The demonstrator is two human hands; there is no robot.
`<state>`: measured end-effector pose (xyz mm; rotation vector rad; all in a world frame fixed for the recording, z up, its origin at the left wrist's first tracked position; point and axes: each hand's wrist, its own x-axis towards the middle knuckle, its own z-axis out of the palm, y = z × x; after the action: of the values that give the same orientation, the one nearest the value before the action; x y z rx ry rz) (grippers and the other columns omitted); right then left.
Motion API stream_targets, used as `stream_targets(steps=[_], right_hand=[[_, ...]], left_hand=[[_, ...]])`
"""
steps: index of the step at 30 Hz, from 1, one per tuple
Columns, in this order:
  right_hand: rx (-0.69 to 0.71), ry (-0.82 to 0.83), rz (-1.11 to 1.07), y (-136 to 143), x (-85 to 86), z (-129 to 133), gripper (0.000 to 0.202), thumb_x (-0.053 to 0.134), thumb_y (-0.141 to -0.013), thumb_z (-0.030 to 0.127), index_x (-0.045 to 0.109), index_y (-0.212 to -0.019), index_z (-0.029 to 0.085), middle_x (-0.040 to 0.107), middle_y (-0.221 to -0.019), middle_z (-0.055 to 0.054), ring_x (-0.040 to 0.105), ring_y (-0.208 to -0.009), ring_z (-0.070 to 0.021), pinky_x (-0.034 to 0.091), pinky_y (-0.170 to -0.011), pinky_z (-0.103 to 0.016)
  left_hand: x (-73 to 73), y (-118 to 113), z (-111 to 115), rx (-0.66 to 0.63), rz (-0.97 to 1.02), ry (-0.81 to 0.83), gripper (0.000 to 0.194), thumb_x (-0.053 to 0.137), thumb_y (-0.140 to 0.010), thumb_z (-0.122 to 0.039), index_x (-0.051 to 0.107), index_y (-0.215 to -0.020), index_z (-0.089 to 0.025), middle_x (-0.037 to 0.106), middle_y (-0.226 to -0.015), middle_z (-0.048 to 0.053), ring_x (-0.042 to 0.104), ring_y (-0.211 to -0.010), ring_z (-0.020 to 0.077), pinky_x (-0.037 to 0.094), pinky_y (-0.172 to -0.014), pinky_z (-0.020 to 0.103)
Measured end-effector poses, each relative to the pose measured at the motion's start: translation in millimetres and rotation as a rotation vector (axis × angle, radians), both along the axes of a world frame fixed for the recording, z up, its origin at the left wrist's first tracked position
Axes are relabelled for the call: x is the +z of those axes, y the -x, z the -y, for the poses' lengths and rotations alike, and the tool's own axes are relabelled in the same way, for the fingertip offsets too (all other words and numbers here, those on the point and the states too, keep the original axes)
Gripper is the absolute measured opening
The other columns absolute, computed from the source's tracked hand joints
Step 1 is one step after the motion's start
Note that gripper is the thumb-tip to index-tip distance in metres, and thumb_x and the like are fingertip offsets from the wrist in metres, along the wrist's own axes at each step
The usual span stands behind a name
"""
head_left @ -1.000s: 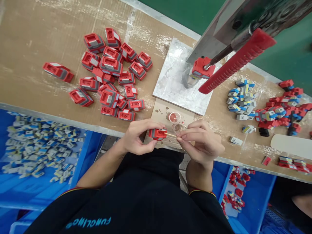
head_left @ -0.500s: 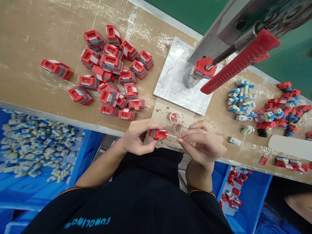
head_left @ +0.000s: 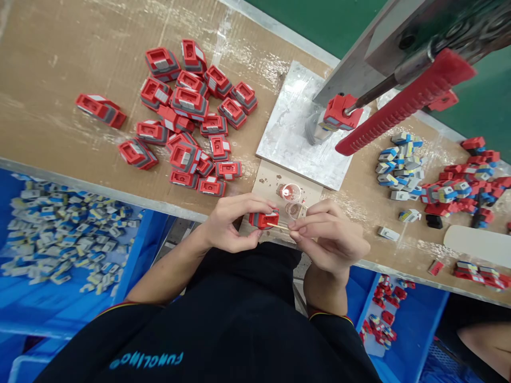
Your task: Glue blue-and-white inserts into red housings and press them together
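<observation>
Between the thumb and fingers of my left hand (head_left: 233, 223) is a small red and grey toy part (head_left: 264, 218). My right hand (head_left: 331, 234) pinches a thin wooden stick (head_left: 281, 227), whose tip touches the lower right side of that part. Just beyond the hands, two small clear cups sit on a stained beige board (head_left: 265, 181): one cup (head_left: 290, 192) has something reddish in it, the other (head_left: 295, 211) looks nearly clear.
Several red and grey parts (head_left: 189, 103) lie at the left. A press with a red handle (head_left: 407, 101) stands on a metal plate (head_left: 291, 122). Blue-grey pieces (head_left: 401, 167) and red pieces lie right. Blue bins (head_left: 147, 250) flank me; a person's limb (head_left: 485, 340) shows lower right.
The stick's tip has shifted from the right end of the red part to its lower edge, and the part has turned slightly. The whole view has moved a little.
</observation>
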<state>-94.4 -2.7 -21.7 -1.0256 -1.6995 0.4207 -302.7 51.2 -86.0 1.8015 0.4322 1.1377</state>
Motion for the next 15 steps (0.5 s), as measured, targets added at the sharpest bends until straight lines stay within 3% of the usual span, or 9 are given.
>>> stream_targets(steps=[6, 15], right_hand=[[0.009, 0.003, 0.008, 1.1, 0.7, -1.3, 0.014, 0.075, -0.099, 0.016, 0.07, -0.091, 0.026, 0.083, -0.077, 0.003, 0.069, -0.055, -0.0156, 0.057, -0.057, -0.035], [0.018, 0.023, -0.041, -3.6, -0.8, 1.9, 0.023, 0.078, -0.09, 0.006, 0.076, -0.102, 0.025, 0.083, -0.08, 0.001, 0.07, -0.059, -0.0173, 0.059, -0.062, -0.036]], left_hand=[[-0.5, 0.2, -0.1, -0.006, 0.013, 0.013, 0.051, 0.071, -0.076, -0.004, 0.072, -0.125, -0.019, 0.085, -0.116, 0.013, 0.084, -0.105, 0.0243, 0.069, -0.091, 0.031], [-0.2, 0.4, 0.0, -0.006, 0.017, 0.021, 0.055, 0.07, -0.075, -0.004, 0.073, -0.127, -0.02, 0.085, -0.117, 0.012, 0.084, -0.104, 0.0245, 0.069, -0.091, 0.031]])
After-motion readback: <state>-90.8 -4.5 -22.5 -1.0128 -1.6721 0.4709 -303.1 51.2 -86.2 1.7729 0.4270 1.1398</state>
